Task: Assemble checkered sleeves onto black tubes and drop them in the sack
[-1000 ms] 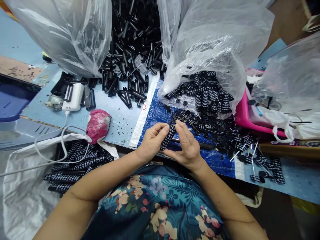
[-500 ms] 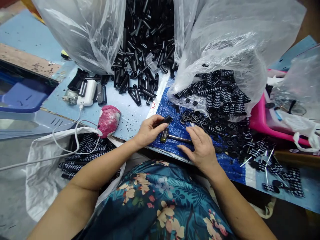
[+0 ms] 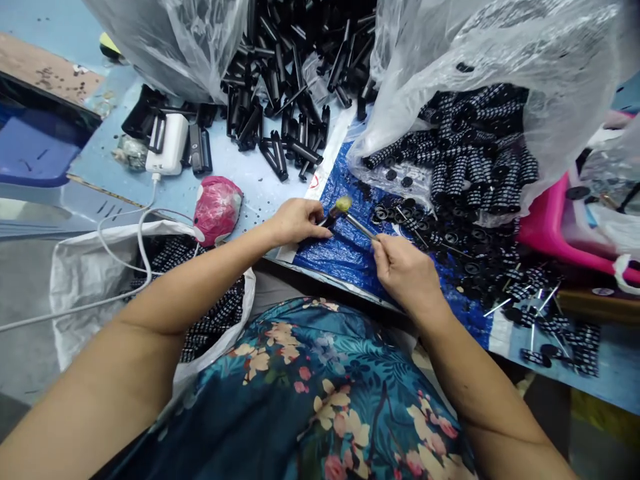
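Note:
My right hand (image 3: pixel 407 267) is closed round the handle of a small hammer (image 3: pixel 361 227). Its head, with a yellowish face, is raised over the blue plastic sheet (image 3: pixel 320 252), right beside my left hand (image 3: pixel 296 221). A black plastic piece (image 3: pixel 327 220) is pinched between my left thumb and fingers, largely covered by them and the hammer head. Whether the hammer touches the piece I cannot tell. To the right of the hammer lie many small black discs (image 3: pixel 453 240), some with metal pins.
Black tubular parts (image 3: pixel 280 87) heap up at the back. A clear bag (image 3: pixel 400 100) holds black-and-white patterned rollers (image 3: pixel 465 167). A pink wrapped bundle (image 3: pixel 218 208), white adapter (image 3: pixel 169 143) and cable lie left. A white sack (image 3: pixel 83 273) stands below the table edge; a pink bin (image 3: pixel 545 220) is right.
My right hand has gone from open beside the lying hammer to gripping its handle, and the hammer is lifted. My left hand still holds the black piece. The camera view has shifted slightly.

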The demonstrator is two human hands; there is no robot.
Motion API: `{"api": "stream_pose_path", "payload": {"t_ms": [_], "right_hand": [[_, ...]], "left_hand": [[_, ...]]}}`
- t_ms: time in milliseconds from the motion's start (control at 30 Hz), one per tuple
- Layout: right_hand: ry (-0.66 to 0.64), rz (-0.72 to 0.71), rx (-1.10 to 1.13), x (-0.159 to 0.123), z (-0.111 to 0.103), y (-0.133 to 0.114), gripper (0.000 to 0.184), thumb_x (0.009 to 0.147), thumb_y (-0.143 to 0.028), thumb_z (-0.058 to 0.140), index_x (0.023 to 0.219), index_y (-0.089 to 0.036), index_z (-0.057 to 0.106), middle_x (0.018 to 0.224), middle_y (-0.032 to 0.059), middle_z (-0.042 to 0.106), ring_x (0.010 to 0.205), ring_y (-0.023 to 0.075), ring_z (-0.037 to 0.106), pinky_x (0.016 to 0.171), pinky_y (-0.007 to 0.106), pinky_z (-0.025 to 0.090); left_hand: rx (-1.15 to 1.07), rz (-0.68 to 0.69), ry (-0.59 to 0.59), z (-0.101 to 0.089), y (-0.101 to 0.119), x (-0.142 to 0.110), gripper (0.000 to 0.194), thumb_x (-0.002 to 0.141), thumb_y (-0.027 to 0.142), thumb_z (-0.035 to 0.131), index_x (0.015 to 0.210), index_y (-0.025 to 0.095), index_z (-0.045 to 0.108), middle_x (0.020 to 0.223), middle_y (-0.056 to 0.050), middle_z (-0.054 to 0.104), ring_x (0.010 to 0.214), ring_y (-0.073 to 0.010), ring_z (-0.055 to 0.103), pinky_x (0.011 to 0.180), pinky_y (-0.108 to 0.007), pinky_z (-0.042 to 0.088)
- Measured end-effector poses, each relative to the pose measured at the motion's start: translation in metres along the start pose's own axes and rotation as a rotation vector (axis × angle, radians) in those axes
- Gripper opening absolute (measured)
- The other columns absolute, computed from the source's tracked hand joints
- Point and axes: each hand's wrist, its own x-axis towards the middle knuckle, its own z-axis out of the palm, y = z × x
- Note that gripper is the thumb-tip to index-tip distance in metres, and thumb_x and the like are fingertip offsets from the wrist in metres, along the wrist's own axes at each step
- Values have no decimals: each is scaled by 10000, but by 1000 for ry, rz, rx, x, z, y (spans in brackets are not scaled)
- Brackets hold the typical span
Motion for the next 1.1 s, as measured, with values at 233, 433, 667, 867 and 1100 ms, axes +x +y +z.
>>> {"api": "stream_pose_path", "payload": {"t_ms": [233, 433, 667, 867, 1100], "right_hand": [[83, -237, 146, -7, -1, -23, 240, 1018, -241, 488, 1176, -149, 643, 851, 65, 695, 726, 155, 605, 695, 266, 458], [-173, -330, 160, -9, 7, -29, 207, 1000, -255, 541, 1099, -159, 695, 720, 30, 637, 637, 142, 578, 616, 267, 436], [28, -211, 255, -32, 2, 8, 241, 938, -157, 620, 1169, -192, 678, 948, 70, 750, 782, 173, 707, 740, 288, 561], [75, -114, 50, -39, 15, 23, 166, 921, -310, 677, 1060, -224, 710, 920, 75, 733, 803, 227, 690, 740, 376, 569], [75, -109, 67, -20, 11, 11, 232, 920, -349, 674, 1098, -202, 695, 989, 101, 737, 906, 249, 687, 803, 393, 540]], "left_hand": [[58, 47, -115, -7, -2, 21, 308, 604, 351, 837, 704, 164, 614, 598, 25, 503, 641, -134, 452, 615, -298, 278], [255, 29, -90, 3, 9, 19, 308, 639, 376, 812, 805, 163, 664, 650, -2, 537, 654, -156, 469, 625, -310, 283], [79, 97, -243, -46, 6, -41, 180, 638, 289, 791, 701, 197, 650, 627, 7, 580, 557, -138, 460, 561, -289, 312], [-44, -74, -493, -104, -27, -141, 296, 484, 375, 921, 695, 255, 751, 559, 8, 624, 498, -167, 523, 502, -273, 356], [250, -92, 490, -90, -12, -34, 192, 886, 294, 584, 937, 154, 705, 950, -122, 678, 869, -231, 589, 799, -350, 428]]}}
